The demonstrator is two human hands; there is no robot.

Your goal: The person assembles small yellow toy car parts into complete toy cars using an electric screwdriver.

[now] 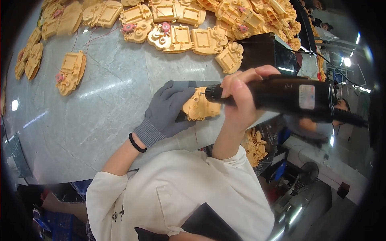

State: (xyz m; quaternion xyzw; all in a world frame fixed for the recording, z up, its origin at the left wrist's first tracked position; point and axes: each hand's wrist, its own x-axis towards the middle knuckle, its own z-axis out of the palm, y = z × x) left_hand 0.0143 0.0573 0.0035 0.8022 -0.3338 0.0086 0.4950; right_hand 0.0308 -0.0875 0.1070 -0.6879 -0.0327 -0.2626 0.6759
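Note:
My left hand (169, 108), in a grey knitted glove, is closed over the left side of a yellow plastic housing (200, 107) with moulded rings and tabs. The housing rests on a dark block (181, 117) at the table's near edge. In my bare right hand (244, 90) is a black electric screwdriver (281, 94), held almost level with its cable trailing to the right. Its tip points left and meets the upper part of the housing, near a small screw-like spot. My fingers wrap round the tool just behind its ribbed collar.
Many similar yellow housings (171, 38) lie piled along the table's far side, some with pink round parts and thin red wires. One single housing (71, 72) lies at left on the grey tabletop (108, 116). A black box (265, 52) stands beyond my right hand. Below right is a bag of yellow pieces (255, 148).

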